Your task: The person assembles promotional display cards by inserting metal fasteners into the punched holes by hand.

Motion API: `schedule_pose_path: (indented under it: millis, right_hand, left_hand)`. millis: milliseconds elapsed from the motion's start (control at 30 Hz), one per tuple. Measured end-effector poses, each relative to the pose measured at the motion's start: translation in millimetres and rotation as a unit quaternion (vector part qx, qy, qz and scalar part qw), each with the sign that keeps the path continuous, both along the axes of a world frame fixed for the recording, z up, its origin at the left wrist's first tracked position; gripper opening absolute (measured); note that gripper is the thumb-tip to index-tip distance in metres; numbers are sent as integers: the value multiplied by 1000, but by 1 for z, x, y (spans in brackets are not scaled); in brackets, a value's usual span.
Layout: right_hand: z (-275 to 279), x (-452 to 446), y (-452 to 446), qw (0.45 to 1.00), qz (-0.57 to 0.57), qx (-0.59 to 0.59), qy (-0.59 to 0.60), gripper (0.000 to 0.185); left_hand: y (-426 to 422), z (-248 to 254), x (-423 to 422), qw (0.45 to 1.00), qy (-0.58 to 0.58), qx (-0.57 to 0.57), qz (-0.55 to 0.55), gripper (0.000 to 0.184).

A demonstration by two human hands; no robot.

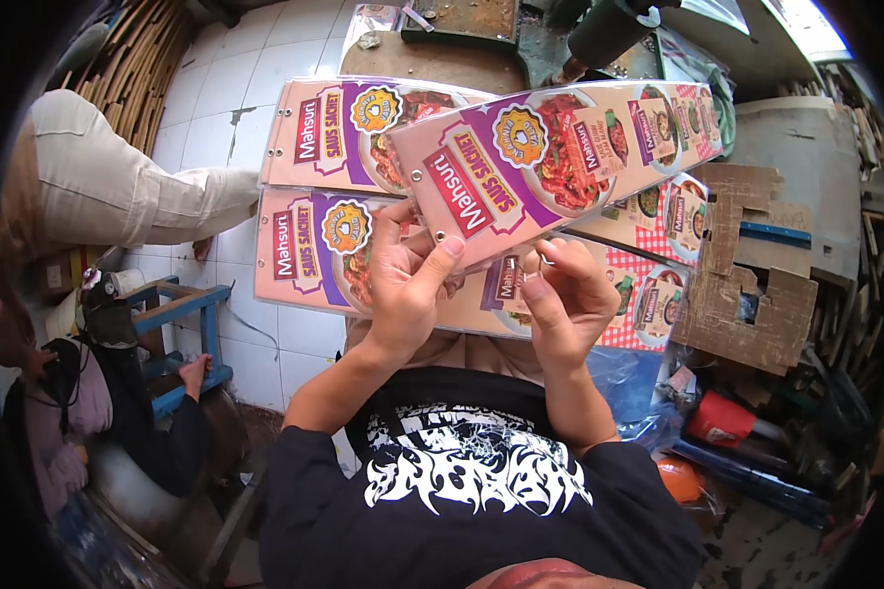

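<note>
A long printed Mahsuri sheet (467, 187) with metal eyelets near its left end is tilted up to the right. My left hand (408, 280) grips its lower left corner, the thumb beside an eyelet. Just right of that corner, my right hand (570, 294) pinches a small, thin metal-looking piece (545, 260) between thumb and fingertips. Below lie more sheets of the same print, one stack (304, 137) at the upper left and another (300, 260) under my hands, both reaching out to the right.
A green machine (599, 44) stands beyond the sheets, beside a tray (462, 22). Cut cardboard (756, 285) lies at the right, near a red container (719, 419). On the left are a person's leg (138, 187), another seated person (118, 412) and a blue stool (211, 334).
</note>
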State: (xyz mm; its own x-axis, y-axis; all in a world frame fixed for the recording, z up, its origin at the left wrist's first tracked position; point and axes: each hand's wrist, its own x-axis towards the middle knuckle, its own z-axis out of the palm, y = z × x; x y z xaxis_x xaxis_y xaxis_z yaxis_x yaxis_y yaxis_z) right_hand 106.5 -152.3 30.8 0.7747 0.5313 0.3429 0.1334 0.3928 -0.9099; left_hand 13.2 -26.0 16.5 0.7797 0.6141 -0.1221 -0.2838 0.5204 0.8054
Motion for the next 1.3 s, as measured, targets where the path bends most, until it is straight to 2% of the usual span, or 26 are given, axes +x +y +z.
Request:
schedule_pose_path:
  millis: [133, 233, 333, 400, 467, 567, 633, 800, 900, 933, 1000, 1033, 1067, 1133, 1167, 1200, 1267, 1300]
  right_hand:
    - [0, 3, -13, 998, -8, 40, 51, 32]
    - [-5, 7, -21, 997, -19, 38, 66, 31]
    - [-7, 9, -24, 996, -31, 39, 78, 31]
    - [-6, 10, -24, 995, -32, 40, 84, 31]
    - [-8, 12, -25, 995, -34, 41, 89, 31]
    - [-11, 13, -28, 995, -42, 32, 84, 32]
    - [-7, 12, -29, 990, -56, 11, 125, 32]
    - [-6, 10, -29, 991, -83, -20, 102, 31]
    - [-7, 12, -31, 988, -90, -48, 114, 30]
    - [-8, 14, -31, 987, -95, -67, 115, 30]
    - [-7, 15, -32, 984, -101, -85, 122, 29]
    - [-9, 16, -32, 981, -112, -95, 126, 29]
    - [-10, 18, -32, 978, -122, -105, 130, 29]
    - [-7, 21, -32, 979, -121, -109, 126, 29]
    - [-7, 21, -31, 976, -126, -111, 141, 31]
    - [-7, 21, -31, 972, -132, -113, 156, 32]
    - [-10, 23, -32, 972, -128, -116, 161, 32]
    - [-12, 24, -33, 972, -126, -111, 162, 31]
  left_hand:
    - [2, 6, -4, 999, -18, -3, 31, 44]
    - [13, 6, -17, 994, -38, -14, 102, 45]
    - [36, 8, -32, 989, -4, 29, 146, 46]
    - [50, 17, -38, 989, -19, 53, 139, 45]
    - [64, 24, -43, 978, -15, 70, 198, 46]
    - [86, 29, -53, 975, -6, 83, 205, 44]
    - [97, 35, -54, 975, 20, 74, 210, 41]
    - [116, 28, -51, 980, 43, 54, 185, 43]
    - [117, 28, -45, 975, 68, 68, 201, 45]
    - [116, 24, -45, 966, 85, 109, 219, 48]
    - [114, 23, -43, 942, 118, 189, 252, 54]
    - [108, 27, -44, 903, 210, 273, 255, 62]
    - [100, 33, -41, 903, 210, 274, 255, 62]
    - [87, 41, -37, 774, 320, 462, 292, 64]
    - [83, 42, -37, 750, 353, 482, 283, 60]
    - [83, 39, -39, 749, 356, 481, 283, 60]
    - [83, 30, -41, 646, 315, 678, 157, 50]
    - [77, 29, -39, 646, 316, 677, 157, 50]
